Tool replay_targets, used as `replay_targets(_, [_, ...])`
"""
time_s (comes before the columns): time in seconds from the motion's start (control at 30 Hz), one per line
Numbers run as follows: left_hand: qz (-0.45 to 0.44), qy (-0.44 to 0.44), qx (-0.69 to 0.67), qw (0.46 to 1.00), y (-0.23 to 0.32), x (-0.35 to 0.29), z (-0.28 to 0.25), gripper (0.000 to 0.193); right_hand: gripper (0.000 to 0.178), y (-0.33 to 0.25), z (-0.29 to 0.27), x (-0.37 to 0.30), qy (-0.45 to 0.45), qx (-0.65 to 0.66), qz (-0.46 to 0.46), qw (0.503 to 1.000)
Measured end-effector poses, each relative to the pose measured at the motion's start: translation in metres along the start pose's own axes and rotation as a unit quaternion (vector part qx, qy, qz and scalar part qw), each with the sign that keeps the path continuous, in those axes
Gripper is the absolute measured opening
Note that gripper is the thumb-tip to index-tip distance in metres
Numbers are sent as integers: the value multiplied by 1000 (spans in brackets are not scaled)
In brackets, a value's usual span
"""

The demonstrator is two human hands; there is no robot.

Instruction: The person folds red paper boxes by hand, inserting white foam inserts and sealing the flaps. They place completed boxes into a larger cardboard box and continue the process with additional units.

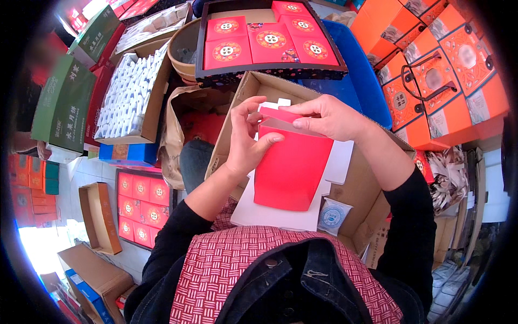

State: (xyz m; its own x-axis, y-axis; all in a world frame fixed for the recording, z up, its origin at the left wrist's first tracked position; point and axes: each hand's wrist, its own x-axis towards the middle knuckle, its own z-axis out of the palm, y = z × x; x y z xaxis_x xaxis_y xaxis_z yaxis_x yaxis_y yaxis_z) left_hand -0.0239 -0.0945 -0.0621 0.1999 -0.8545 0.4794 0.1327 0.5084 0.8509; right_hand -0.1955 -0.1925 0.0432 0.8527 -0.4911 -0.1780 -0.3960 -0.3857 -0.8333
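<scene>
A small red paper box (291,173) is upright in front of me, its upper end not closed and a red flap (279,114) standing at its far edge. My left hand (244,137) grips the upper left side, thumb across the near edge and fingers curled behind. With thumb and forefinger my right hand (335,121) pinches the flap at the upper right. What is inside the box cannot be seen. Beneath it lie flat white card pieces (245,208), and beside them sits a small white packet with a round blue print (334,216).
A large cardboard carton (372,202) surrounds the work. Beyond it a dark tray (216,73) holds red boxes, next to a blue bin (372,92). White packets (127,100) fill a carton at left; orange gift boxes (461,59) are stacked at right. Another filled tray (143,208) lies lower left.
</scene>
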Motion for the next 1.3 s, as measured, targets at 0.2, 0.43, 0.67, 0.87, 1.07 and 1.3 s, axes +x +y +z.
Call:
replay_targets(0.2, [-16, -35, 18, 999, 5, 3, -4, 80, 34, -1, 6, -5, 46, -160, -45, 985])
replay_targets(0.43, [16, -48, 27, 998, -2, 0, -7, 74, 34, -3, 10, -5, 56, -180, -71, 980])
replay_targets(0.67, [36, -47, 80, 995, -3, 3, -6, 67, 31, -10, 12, 0, 28, -210, -73, 975])
replay_targets(0.87, [35, -38, 30, 998, -2, 0, -5, 63, 30, -6, 13, -1, 52, -193, -86, 976])
replay_targets(1.07, [24, -29, 39, 999, 1, 2, -4, 51, 28, 0, 10, 1, 58, -220, -140, 964])
replay_targets(1.3, [64, -39, 190, 979, 10, 6, -6, 27, 24, -3, 11, 5, 20, -198, -108, 974])
